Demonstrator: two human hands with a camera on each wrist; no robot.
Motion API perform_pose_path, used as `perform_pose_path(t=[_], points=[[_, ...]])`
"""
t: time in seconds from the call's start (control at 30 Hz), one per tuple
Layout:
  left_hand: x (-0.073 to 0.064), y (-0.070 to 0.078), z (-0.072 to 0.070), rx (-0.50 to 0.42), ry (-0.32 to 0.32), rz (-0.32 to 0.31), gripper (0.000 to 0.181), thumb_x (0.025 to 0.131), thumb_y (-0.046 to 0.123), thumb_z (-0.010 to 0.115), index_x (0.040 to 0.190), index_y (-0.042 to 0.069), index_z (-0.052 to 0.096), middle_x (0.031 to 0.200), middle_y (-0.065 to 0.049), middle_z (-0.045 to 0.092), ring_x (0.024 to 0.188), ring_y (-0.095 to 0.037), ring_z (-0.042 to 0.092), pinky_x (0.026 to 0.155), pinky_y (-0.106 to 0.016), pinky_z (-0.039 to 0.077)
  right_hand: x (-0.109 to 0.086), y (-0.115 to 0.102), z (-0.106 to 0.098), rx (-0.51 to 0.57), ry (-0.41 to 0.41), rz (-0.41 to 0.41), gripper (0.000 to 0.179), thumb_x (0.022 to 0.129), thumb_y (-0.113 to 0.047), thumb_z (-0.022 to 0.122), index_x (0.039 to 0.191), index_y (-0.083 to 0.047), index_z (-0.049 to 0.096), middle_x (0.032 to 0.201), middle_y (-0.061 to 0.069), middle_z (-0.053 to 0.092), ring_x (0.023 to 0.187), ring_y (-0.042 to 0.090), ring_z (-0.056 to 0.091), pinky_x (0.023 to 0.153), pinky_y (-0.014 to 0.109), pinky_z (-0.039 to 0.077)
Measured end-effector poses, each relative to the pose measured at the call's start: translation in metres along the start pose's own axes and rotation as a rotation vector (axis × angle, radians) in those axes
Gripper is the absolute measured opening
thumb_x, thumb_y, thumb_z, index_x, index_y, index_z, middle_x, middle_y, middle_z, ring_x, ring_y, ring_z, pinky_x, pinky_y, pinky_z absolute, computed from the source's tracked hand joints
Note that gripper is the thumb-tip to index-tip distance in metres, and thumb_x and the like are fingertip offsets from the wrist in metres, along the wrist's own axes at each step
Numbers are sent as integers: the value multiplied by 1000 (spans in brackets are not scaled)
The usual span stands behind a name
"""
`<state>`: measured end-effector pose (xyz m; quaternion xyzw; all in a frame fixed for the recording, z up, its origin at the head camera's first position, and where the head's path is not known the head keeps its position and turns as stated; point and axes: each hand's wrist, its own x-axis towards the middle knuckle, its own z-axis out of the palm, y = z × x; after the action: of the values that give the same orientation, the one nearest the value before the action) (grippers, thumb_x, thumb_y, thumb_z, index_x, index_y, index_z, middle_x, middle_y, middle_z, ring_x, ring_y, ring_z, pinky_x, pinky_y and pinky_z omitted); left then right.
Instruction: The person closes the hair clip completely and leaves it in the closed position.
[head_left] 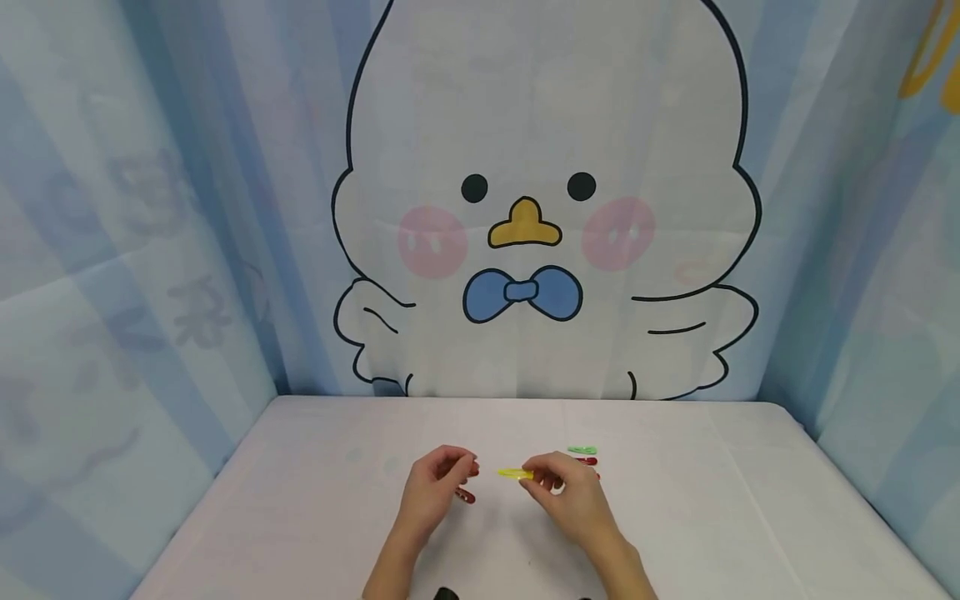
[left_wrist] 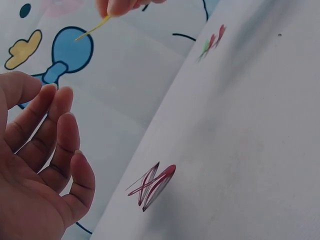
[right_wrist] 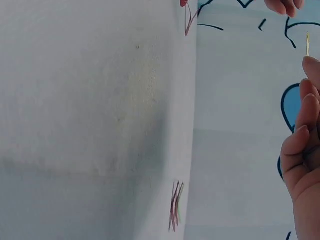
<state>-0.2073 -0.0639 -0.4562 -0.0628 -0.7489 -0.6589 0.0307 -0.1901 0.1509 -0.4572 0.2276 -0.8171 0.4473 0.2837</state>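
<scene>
Between thumb and fingertips my right hand [head_left: 573, 498] pinches one end of a slim yellow hair clip [head_left: 513, 473], raised above the table. The clip points left toward my left hand [head_left: 432, 493]. In the left wrist view, the left hand's fingers [left_wrist: 67, 135] are loosely bent, thumb near the index tip, and nothing shows between them. Several dark red hair clips [left_wrist: 159, 184] lie crossed on the table beside that hand, partly hidden by it in the head view. Past the right hand lie a green hair clip [head_left: 582, 450] and red hair clips [head_left: 588, 461], partly covered by the hand.
The white table [head_left: 300, 500] runs back to a hanging cloth [head_left: 645, 350] printed with a cartoon bird. Blue patterned cloth also hangs at both sides. A small black object [head_left: 446, 593] shows at the bottom edge of the head view.
</scene>
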Motion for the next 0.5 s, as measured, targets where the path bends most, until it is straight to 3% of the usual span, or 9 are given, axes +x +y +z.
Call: perform_pose_path(t=[0.13, 0.3, 0.5], points=[[4, 0, -9, 48, 10, 13, 24, 100, 22, 65, 111, 1, 68, 99, -6, 70, 99, -33, 65, 86, -41, 54, 2, 5, -6, -12, 19, -11, 33, 67, 11, 87, 87, -12, 73, 76, -15, 59, 64, 5, 53, 56, 28, 50], [7, -2, -20, 102, 21, 20, 21, 100, 19, 65, 110, 2, 69, 100, -5, 70, 98, -30, 64, 83, -35, 52, 3, 11, -15, -22, 32, -29, 32, 68, 9, 87, 88, -12, 74, 75, -14, 60, 64, 5, 53, 56, 27, 48], [9, -9, -27, 149, 20, 4, 19, 100, 18, 64, 109, 2, 70, 99, -4, 70, 94, -23, 63, 80, -30, 52, 4, 19, -23, -39, 20, 58, 31, 69, 9, 87, 87, -13, 74, 75, -15, 59, 63, 4, 51, 56, 23, 45]])
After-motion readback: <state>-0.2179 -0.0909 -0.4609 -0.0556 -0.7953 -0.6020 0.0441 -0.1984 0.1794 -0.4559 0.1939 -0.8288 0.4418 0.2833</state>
